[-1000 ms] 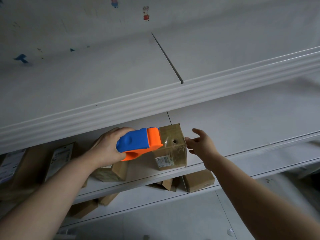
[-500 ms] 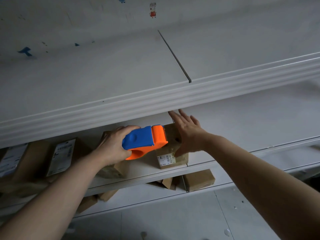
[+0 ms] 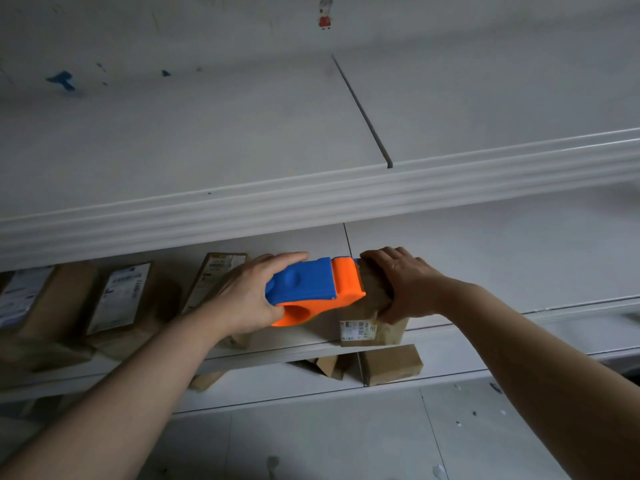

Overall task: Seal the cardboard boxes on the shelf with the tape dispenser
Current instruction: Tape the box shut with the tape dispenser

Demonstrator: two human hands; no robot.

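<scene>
Head view: the left grip (image 3: 247,297) is wrapped around the handle of the tape dispenser (image 3: 313,289), forefinger laid straight along its blue top. The dispenser's long axis runs left to right along the shelf (image 3: 284,353), and its orange nose points right, meeting the near left top edge of the cardboard box (image 3: 379,332). So the box lies directly right of the left grip, in line with the nose. Whether any tape has already caught on the cardboard cannot be told.

The right grip (image 3: 405,282) clamps that box from its right side, fingers curled over the far top edge and thumb down the near side, steadying it. This hand sits right where the dispenser is heading, so a pull across the top looks likely to run into its fingers unless they shift.

The box stands at the shelf's front rim, its labelled face nearly flush with the edge. The upper shelf lip (image 3: 311,202) overhangs above, limiting lift. Bare shelf opens to the right; labelled boxes (image 3: 117,299) crowd the left, behind the left wrist.
</scene>
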